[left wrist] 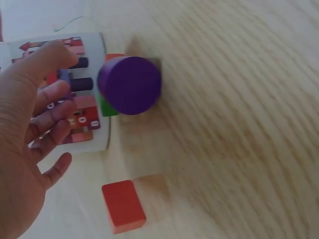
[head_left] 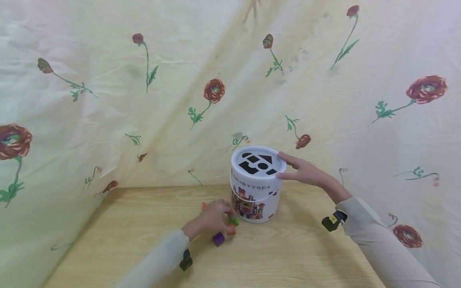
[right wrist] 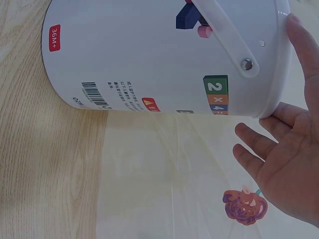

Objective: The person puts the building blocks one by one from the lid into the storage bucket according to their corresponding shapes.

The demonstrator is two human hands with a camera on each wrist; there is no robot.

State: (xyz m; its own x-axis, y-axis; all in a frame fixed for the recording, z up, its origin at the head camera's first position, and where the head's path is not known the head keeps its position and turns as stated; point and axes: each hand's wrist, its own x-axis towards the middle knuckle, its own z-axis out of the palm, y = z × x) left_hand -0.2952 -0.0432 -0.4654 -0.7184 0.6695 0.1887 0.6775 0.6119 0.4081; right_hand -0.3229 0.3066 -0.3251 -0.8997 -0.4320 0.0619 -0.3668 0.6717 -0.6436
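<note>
A white lidded bucket [head_left: 240,182] with printed blocks on its side stands upright; its lid [head_left: 276,163] has several black shape cut-outs. My right hand [head_left: 306,173] touches the lid's rim with thumb and fingertips, the other fingers held away from the wall, as the right wrist view shows. My left hand [left wrist: 30,114] hovers with loosely bent fingers over small blocks at the bucket's foot, holding nothing visible. A purple cylinder [left wrist: 130,85] sits in front of a green block [left wrist: 108,107] and a partly hidden orange-red block [left wrist: 114,56]. Apart from them lies a red block [left wrist: 123,205].
The wooden table [head_left: 295,256] carries the bucket and blocks. Behind it hangs a flower-printed cloth [head_left: 173,120], close to the bucket's back. A thin white carrying handle [head_left: 252,201] hangs down across the bucket's front.
</note>
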